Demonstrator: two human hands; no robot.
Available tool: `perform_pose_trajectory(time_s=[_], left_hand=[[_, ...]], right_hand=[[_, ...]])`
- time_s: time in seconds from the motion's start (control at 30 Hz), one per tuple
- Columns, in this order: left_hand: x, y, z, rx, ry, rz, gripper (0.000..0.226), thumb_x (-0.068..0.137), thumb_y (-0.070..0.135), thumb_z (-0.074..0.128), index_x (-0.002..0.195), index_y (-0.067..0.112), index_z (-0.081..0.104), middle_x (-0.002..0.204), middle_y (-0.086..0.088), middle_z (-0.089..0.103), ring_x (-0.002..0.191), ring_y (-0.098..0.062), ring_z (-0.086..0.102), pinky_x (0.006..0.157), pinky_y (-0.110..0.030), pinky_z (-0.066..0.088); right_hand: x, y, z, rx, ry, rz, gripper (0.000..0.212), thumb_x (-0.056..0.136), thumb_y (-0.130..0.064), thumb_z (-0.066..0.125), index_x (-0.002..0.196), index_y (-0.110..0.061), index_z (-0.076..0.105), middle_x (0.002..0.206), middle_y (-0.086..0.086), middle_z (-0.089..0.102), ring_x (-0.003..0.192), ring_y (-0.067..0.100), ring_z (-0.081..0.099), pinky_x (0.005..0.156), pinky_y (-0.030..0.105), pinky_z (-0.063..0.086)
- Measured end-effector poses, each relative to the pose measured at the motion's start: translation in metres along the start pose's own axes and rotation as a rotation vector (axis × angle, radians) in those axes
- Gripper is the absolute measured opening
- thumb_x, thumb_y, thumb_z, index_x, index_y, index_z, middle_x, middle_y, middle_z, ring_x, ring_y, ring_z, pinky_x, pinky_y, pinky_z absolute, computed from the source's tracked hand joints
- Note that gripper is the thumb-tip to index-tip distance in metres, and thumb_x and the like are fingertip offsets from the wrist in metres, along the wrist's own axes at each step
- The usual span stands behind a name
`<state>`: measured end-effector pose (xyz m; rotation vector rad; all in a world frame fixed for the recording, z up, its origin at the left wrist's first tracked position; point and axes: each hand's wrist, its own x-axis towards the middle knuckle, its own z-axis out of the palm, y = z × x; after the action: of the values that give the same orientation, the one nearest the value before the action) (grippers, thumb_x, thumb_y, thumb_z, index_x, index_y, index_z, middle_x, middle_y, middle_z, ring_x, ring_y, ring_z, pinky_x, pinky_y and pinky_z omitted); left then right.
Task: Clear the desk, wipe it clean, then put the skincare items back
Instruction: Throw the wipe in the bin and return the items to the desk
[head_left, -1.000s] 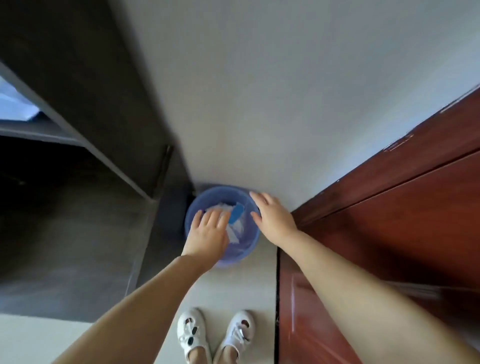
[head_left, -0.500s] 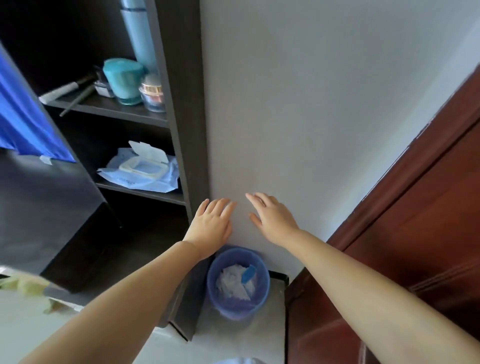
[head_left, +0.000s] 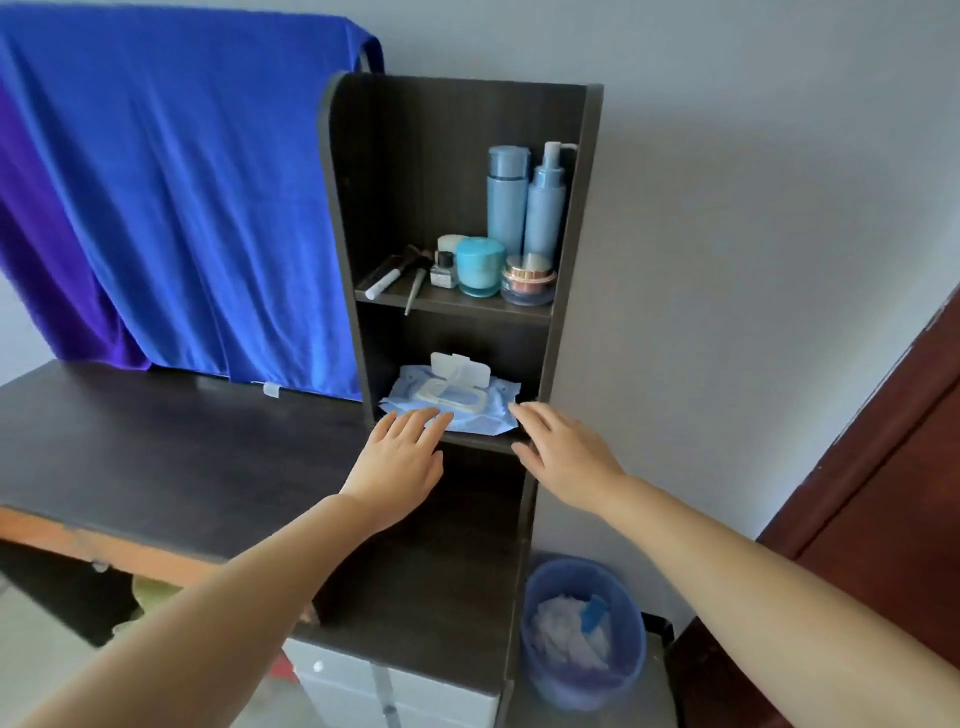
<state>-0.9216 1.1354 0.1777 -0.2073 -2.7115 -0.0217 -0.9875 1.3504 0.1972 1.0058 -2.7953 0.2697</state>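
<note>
A dark desk (head_left: 156, 447) stretches to the left with a bare top. At its right end stands a dark shelf unit (head_left: 566, 291). Its upper shelf holds two tall blue bottles (head_left: 524, 202), a teal jar (head_left: 479, 266), a pink-lidded jar (head_left: 527, 279), a small clear bottle (head_left: 443, 270) and brushes (head_left: 400, 275). On the lower shelf lies a blue wet-wipe pack (head_left: 452, 400) with its white flap up. My left hand (head_left: 402, 457) and my right hand (head_left: 563, 454) hover just in front of that pack, fingers spread, holding nothing.
A blue cloth (head_left: 171, 176) hangs behind the desk. A blue waste bin (head_left: 582, 629) with crumpled wipes stands on the floor right of the shelf unit. A reddish-brown door (head_left: 883, 493) is at the far right. White drawers (head_left: 395, 691) sit below the desk.
The view has lifted from the bin on the floor up to the desk and shelves. Both empty hands rose from over the bin to the front of the wipe pack.
</note>
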Motion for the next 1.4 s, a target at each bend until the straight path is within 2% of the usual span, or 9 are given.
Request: perform_pose_trajectory(time_s=[0.27,0.43,0.63,0.83,0.93,1.03,1.1,1.23,1.4], left_hand=[[0.017,-0.061,-0.039,-0.128,0.077,0.073,0.047,0.083,0.028,0.033,0.123,0.01,0.051,0.118,-0.007,0.06,0.103,-0.027,0.059,0.093,-0.043,0.045],[0.053,-0.07,-0.047,-0.168,0.144,0.11,0.049,0.084,0.029,0.032,0.123,0.008,0.052,0.118,-0.009,0.061,0.106,-0.027,0.059,0.094,-0.042,0.044],[0.095,-0.085,-0.047,-0.227,0.2,0.116,0.049,0.085,0.031,0.03,0.125,0.01,0.05,0.122,-0.008,0.058,0.112,-0.027,0.055,0.098,-0.039,0.041],[0.152,-0.07,-0.055,-0.393,0.254,0.092,0.044,0.091,0.021,0.049,0.133,0.011,0.042,0.135,-0.006,0.048,0.125,-0.024,0.042,0.106,-0.037,0.029],[0.186,-0.06,-0.054,-0.375,0.237,0.137,0.052,0.089,0.028,0.052,0.136,0.01,0.038,0.139,-0.007,0.044,0.128,-0.026,0.039,0.106,-0.039,0.028],[0.218,-0.061,-0.054,-0.285,0.051,0.131,0.065,0.091,0.041,0.048,0.144,0.014,0.022,0.151,-0.004,0.026,0.14,-0.021,0.019,0.114,-0.043,0.012],[0.234,-0.063,-0.054,-0.229,-0.079,0.165,0.069,0.09,0.047,0.046,0.144,0.015,0.018,0.153,-0.004,0.022,0.141,-0.019,0.014,0.114,-0.047,0.004],[0.245,-0.068,-0.051,-0.218,-0.086,0.242,0.07,0.085,0.052,0.051,0.14,0.017,0.028,0.146,-0.003,0.035,0.135,-0.019,0.027,0.114,-0.051,-0.001],[0.249,-0.076,-0.051,-0.25,-0.042,0.3,0.07,0.08,0.055,0.056,0.136,0.019,0.034,0.135,-0.004,0.046,0.126,-0.021,0.04,0.114,-0.048,-0.006]], right_hand=[[0.033,-0.078,-0.022,0.018,0.112,0.005,0.046,0.096,-0.032,0.042,0.138,-0.015,0.035,0.141,0.004,0.043,0.121,0.025,0.046,0.092,0.04,0.045],[0.057,-0.069,-0.049,-0.009,0.152,0.055,0.047,0.097,-0.032,0.038,0.141,-0.017,0.031,0.146,0.001,0.037,0.129,0.021,0.039,0.1,0.035,0.04],[0.09,-0.053,-0.069,0.015,0.262,0.103,0.046,0.097,-0.03,0.04,0.14,-0.017,0.034,0.145,0.002,0.04,0.131,0.02,0.039,0.102,0.034,0.038],[0.126,-0.031,-0.088,0.089,0.457,0.255,0.044,0.093,-0.015,0.047,0.136,-0.007,0.038,0.142,0.01,0.04,0.129,0.026,0.04,0.102,0.036,0.039],[0.147,-0.025,-0.09,0.063,0.403,0.391,0.057,0.093,-0.014,0.048,0.143,-0.005,0.022,0.152,0.014,0.02,0.139,0.029,0.026,0.109,0.039,0.032],[0.162,-0.024,-0.083,0.023,0.295,0.525,0.065,0.093,-0.018,0.047,0.145,-0.004,0.011,0.156,0.018,0.004,0.144,0.031,0.009,0.114,0.038,0.023],[0.166,-0.024,-0.077,-0.004,0.247,0.557,0.062,0.093,-0.018,0.047,0.144,-0.003,0.015,0.156,0.018,0.004,0.145,0.03,0.004,0.115,0.038,0.018],[0.167,-0.023,-0.072,-0.069,0.228,0.57,0.056,0.094,-0.019,0.046,0.141,-0.003,0.021,0.154,0.017,0.018,0.145,0.028,0.008,0.115,0.035,0.018],[0.171,-0.029,-0.083,-0.089,0.176,0.623,0.047,0.091,-0.027,0.054,0.126,-0.004,0.034,0.149,0.027,0.019,0.139,0.038,0.021,0.107,0.043,0.032]])
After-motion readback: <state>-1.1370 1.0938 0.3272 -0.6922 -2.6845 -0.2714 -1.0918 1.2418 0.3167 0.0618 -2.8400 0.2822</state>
